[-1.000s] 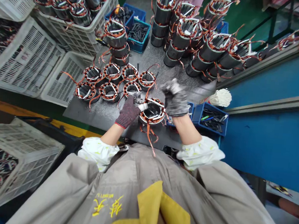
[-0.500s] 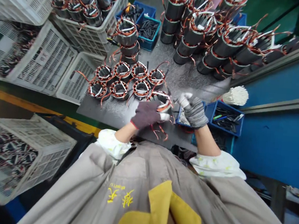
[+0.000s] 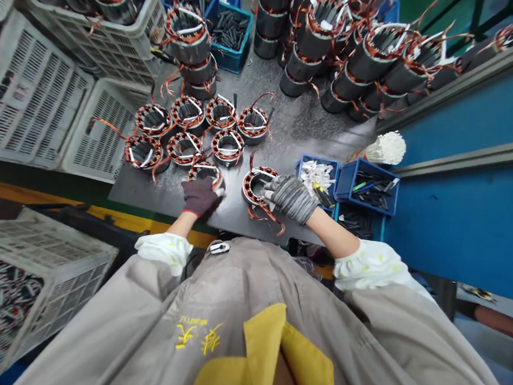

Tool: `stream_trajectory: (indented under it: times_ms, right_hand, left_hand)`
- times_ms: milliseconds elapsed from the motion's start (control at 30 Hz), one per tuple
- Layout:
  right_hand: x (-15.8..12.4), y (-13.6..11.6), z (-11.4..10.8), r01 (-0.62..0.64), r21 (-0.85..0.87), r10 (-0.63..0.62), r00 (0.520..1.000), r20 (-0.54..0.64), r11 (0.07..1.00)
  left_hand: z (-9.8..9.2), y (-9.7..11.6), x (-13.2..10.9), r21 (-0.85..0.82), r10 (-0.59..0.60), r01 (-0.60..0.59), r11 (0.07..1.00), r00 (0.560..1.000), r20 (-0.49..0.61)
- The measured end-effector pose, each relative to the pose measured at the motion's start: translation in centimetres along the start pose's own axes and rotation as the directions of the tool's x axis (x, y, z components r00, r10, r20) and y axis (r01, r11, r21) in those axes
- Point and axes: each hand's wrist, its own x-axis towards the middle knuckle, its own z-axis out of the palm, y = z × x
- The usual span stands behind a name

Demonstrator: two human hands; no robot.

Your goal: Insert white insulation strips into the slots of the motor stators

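Observation:
My left hand (image 3: 200,196), in a dark glove with pale fingertips, grips the near rim of a wound motor stator (image 3: 206,168) on the grey tabletop. Its fingers partly cover that ring. To the right, another stator (image 3: 253,185) stands with orange-copper windings and loose leads toward me. On its right rim are the bent fingers of my right hand (image 3: 293,197), in a grey striped glove; some fingertips are hidden at the bore. Beyond my left hand, several similar stators (image 3: 227,147) stand in two rows, with white strips across their tops.
Right of my right hand are a blue bin of white pieces (image 3: 316,175), a yellow-black cutter (image 3: 323,195) and a bin of black pieces (image 3: 368,191). Stacked stators (image 3: 306,58) stand at the back. Plastic crates (image 3: 43,93) line the left. A blue panel (image 3: 462,224) borders the right.
My left hand has moved left, to a stator in front of the rows. My right hand has come down from beside the white-piece bin onto the other stator. The view has shifted.

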Motion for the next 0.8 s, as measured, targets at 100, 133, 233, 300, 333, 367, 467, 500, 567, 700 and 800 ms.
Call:
stream_trajectory:
  times_ms: [100,133,233,300,333,367,467,500,567,700,800]
  right_hand:
    - [0.2,-1.7,0.5,-0.132,0.008,0.132,0.991,-0.028,0.991]
    - [0.4,-2.1,0.8,-0.189,0.055,0.192,0.979,-0.065,0.98]
    - [0.7,-1.9,1.9,-0.21,0.365,0.326,0.899,-0.292,0.907]
    - [0.8,-0.4,2.2,-0.111,0.546,0.398,0.804,-0.441,0.83]
    - [0.7,0.6,2.2,-0.061,0.608,0.428,0.766,-0.48,0.792]
    - [0.6,1.4,2.0,-0.035,0.649,0.451,0.747,-0.488,0.76]
    - [0.6,2.8,1.2,-0.05,0.604,0.35,0.852,-0.39,0.796]
    - [0.7,2.6,0.8,-0.063,0.511,0.255,0.915,-0.314,0.857]
    - [1.2,1.6,0.5,-0.044,0.292,0.087,0.987,-0.136,0.955]
    - [1.9,-0.9,1.8,-0.047,0.141,0.054,0.997,-0.047,0.989]
    - [1.5,-2.5,4.8,-0.134,0.3,0.199,0.96,-0.198,0.945]
  left_hand:
    - [0.6,-0.2,-1.1,0.243,0.036,-0.05,0.969,0.998,0.061]
    - [0.5,0.1,-1.6,0.276,0.046,-0.059,0.959,0.997,0.054]
    - [-0.3,1.9,-3.2,0.118,0.121,-0.113,0.987,0.99,-0.067]
    - [-0.4,4.0,-4.3,-0.092,0.227,-0.239,0.967,0.966,-0.121]
    - [-0.3,5.1,-4.8,-0.177,0.278,-0.296,0.939,0.953,-0.118]
    - [0.1,6.2,-5.3,-0.233,0.318,-0.332,0.914,0.943,-0.097]
    - [1.5,8.5,-6.0,-0.291,0.313,-0.3,0.909,0.95,0.0]
    - [1.9,8.7,-5.9,-0.312,0.272,-0.253,0.916,0.962,0.019]
    - [2.4,8.4,-5.4,-0.396,0.185,-0.16,0.904,0.982,0.025]
    - [2.5,6.7,-3.8,-0.504,0.103,-0.124,0.855,0.992,-0.07]
    - [2.5,6.4,-3.0,-0.425,0.147,-0.176,0.888,0.984,-0.1]
